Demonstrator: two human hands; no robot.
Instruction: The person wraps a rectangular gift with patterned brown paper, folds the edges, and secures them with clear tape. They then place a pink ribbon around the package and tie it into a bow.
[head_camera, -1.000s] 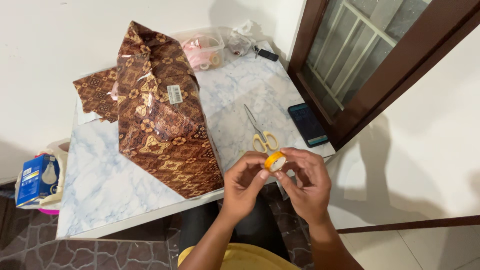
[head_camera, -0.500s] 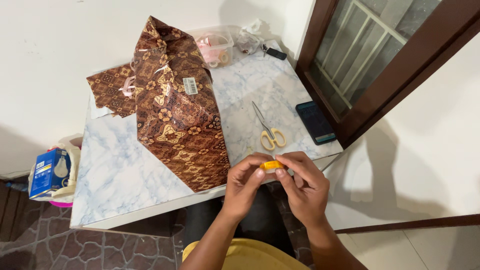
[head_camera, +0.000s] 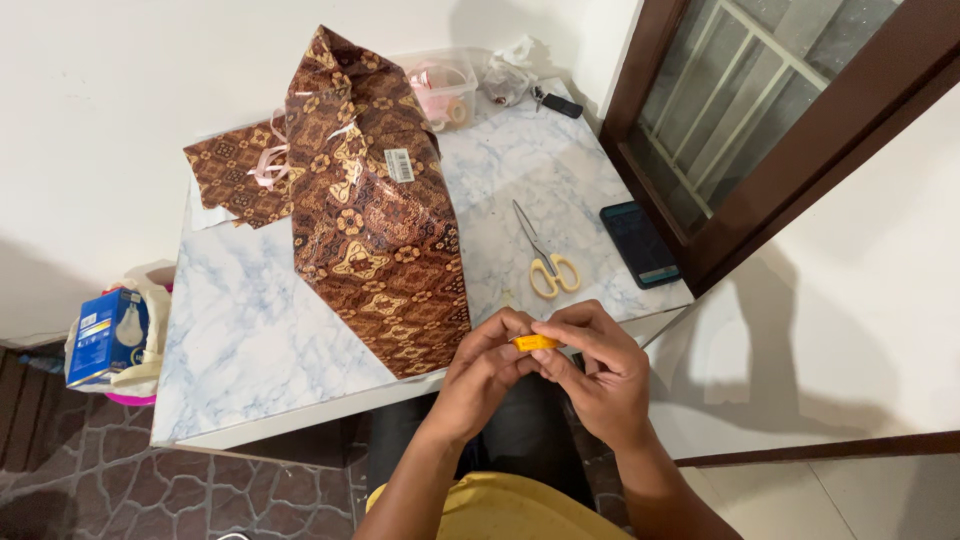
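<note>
Both hands meet just off the near edge of the marble-patterned table (head_camera: 250, 330). My left hand (head_camera: 485, 375) and my right hand (head_camera: 600, 370) pinch a small yellow tape roll (head_camera: 533, 343) between their fingertips; most of the roll is hidden by fingers. Left of the hands lies a large parcel wrapped in brown batik-patterned paper (head_camera: 375, 210) with a small white label on it. Yellow-handled scissors (head_camera: 540, 255) lie on the table just beyond my right hand.
A dark phone (head_camera: 640, 243) lies near the table's right edge by a wooden door frame. A clear plastic box (head_camera: 440, 85) and a crumpled bag stand at the back. Pink ribbon (head_camera: 268, 165) rests on loose batik paper. A blue carton (head_camera: 105, 335) sits in a bag on the floor, left.
The view has drifted, so the table and parcel sit further right and lower in the picture. My hands stay together on the tape roll, turning it so that less of it shows.
</note>
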